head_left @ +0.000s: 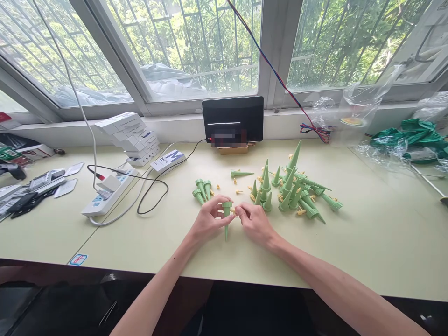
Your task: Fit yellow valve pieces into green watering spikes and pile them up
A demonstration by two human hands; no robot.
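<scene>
My left hand (210,219) is closed round a green plastic watering spike (227,224), its wide ribbed cap up and its point down. A small yellow valve (233,211) meets the spike's side below the cap, and the fingers of my right hand (255,221) pinch its outer end. Whether the valve is fully seated I cannot tell. Beyond my left hand lie several green spikes (200,189). Loose yellow valves (239,192) and a single lying spike (241,173) are in front of my hands. To the right is a pile of spikes (287,186), many with yellow valves on them.
A tablet (233,119) leans at the window on a cardboard stand (232,150). On the left are a power strip (112,191), a black cable (154,181), stacked white boxes (128,135) and flat packets (42,186). Green and clear plastic wrapping (413,140) lies at the far right.
</scene>
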